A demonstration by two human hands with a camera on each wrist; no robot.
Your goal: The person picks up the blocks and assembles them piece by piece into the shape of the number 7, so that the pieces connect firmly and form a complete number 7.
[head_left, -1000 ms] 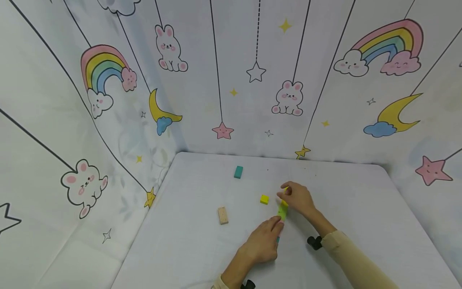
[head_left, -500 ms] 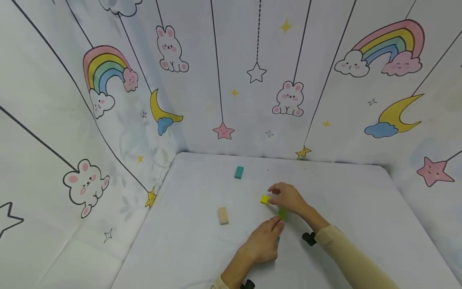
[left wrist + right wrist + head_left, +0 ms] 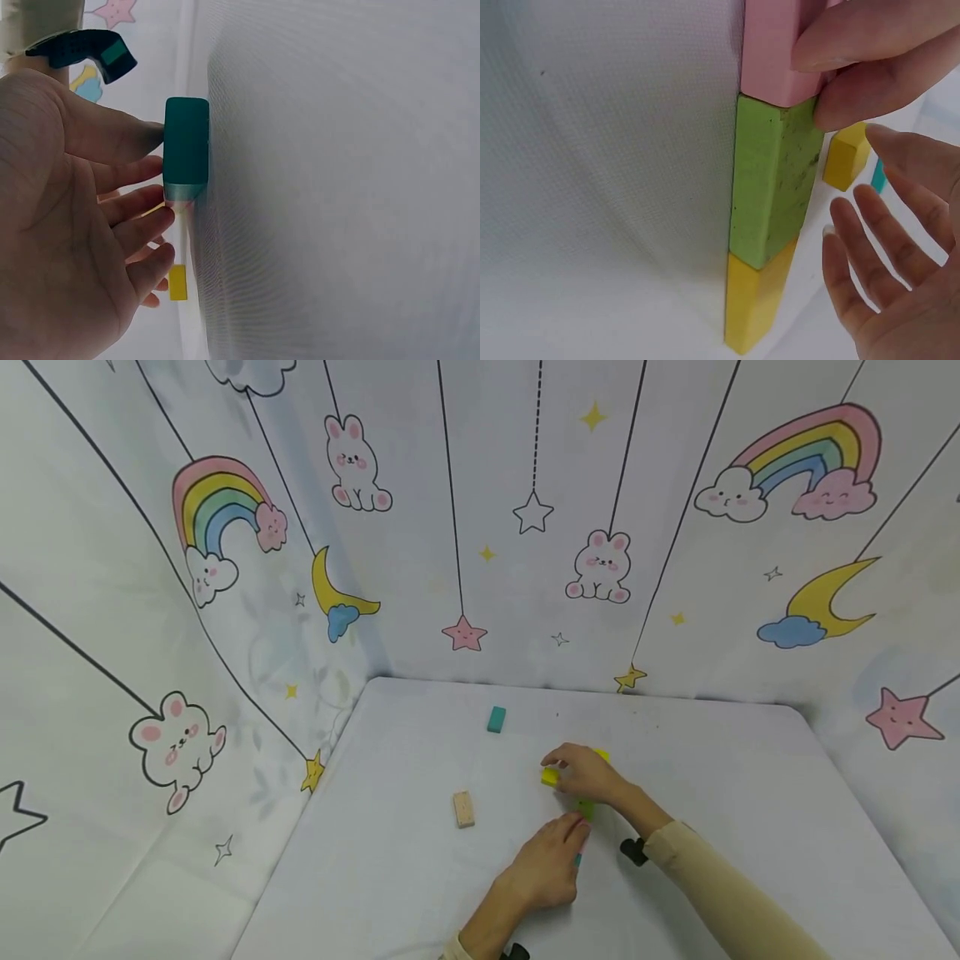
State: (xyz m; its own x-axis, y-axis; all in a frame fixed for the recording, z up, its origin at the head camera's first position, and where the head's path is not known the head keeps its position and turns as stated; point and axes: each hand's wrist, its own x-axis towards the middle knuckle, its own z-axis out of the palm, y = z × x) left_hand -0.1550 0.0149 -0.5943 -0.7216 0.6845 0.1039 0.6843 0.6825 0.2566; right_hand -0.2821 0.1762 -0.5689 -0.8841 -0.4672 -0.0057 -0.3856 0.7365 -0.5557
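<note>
Teal, pink, green and yellow blocks form an end-to-end row. My left hand (image 3: 543, 864) lies along its near part; the left wrist view shows thumb and fingers touching one side of the teal block (image 3: 186, 142). In the right wrist view its fingers touch the pink block (image 3: 769, 52), which abuts the green block (image 3: 769, 180), then the yellow block (image 3: 754, 304). My right hand (image 3: 588, 772) reaches across the row to a loose yellow block (image 3: 550, 777). Its thumb tip is close to that block, fingers spread; contact is unclear.
A separate teal block (image 3: 497, 719) lies farther back on the white table (image 3: 375, 860). A plain wooden block (image 3: 463, 809) sits left of the hands. Behind the table hangs a patterned cloth (image 3: 510, 585).
My right hand has moved left from the row's far yellow block to the loose yellow block. My left hand has stayed in place.
</note>
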